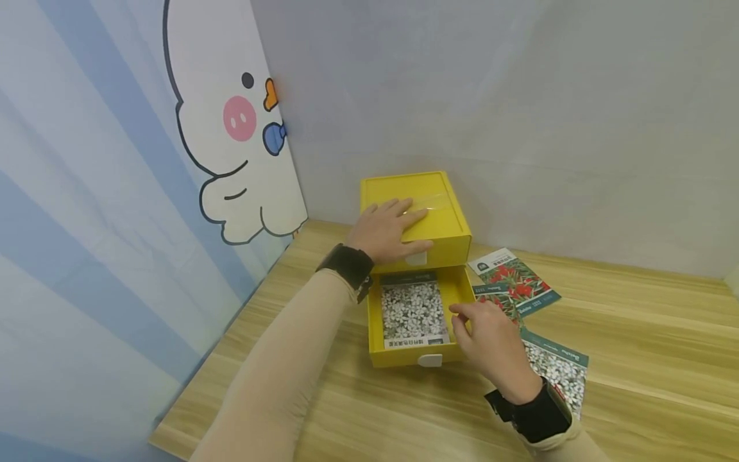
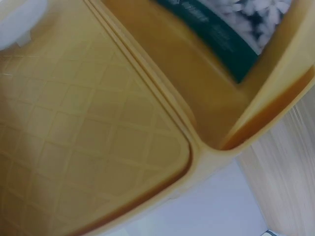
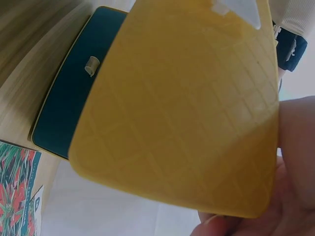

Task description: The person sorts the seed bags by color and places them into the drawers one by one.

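Note:
My left hand (image 1: pixel 383 231) rests on the lid of a yellow two-drawer box (image 1: pixel 404 189), fingers spread. Below it, the lower drawer (image 1: pixel 398 358) is pulled out. Inside lies a seed packet (image 1: pixel 412 311) with a picture of white flowers; its dark green border shows in the left wrist view. My right hand (image 1: pixel 493 343) is over the drawer's right side, fingers loosely bent, with nothing visible between thumb and index finger. Some of its fingers are hidden. In the right wrist view, the box's yellow waffle-patterned panel (image 3: pixel 182 108) fills the middle, with part of a hand along its edge.
Right of the box, red-flower packets (image 1: pixel 514 279) overlap on the wooden table (image 1: pixel 646 340). Another white-flower packet (image 1: pixel 557 369) lies partly under my right wrist. A grey wall (image 1: pixel 519 115) stands behind. At left is a white cartoon cutout (image 1: pixel 213 64).

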A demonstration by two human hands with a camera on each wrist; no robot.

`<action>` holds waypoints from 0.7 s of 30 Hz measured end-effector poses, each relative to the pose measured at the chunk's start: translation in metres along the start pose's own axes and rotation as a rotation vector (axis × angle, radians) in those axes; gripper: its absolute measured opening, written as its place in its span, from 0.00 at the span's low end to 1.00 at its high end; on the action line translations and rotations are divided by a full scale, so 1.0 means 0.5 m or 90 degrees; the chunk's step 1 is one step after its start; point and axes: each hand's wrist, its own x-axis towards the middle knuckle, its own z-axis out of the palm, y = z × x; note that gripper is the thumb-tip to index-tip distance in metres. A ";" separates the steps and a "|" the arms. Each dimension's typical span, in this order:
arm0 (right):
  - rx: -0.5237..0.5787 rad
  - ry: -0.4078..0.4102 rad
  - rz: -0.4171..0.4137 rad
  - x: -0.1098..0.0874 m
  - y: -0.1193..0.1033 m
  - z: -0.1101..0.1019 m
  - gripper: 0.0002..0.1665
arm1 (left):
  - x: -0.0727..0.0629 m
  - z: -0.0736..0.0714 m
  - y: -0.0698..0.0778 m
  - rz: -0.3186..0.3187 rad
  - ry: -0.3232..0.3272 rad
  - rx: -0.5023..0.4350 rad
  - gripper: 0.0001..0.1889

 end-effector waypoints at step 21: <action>0.005 0.004 -0.019 -0.001 0.000 0.003 0.08 | -0.002 -0.003 0.001 0.002 0.001 -0.001 0.41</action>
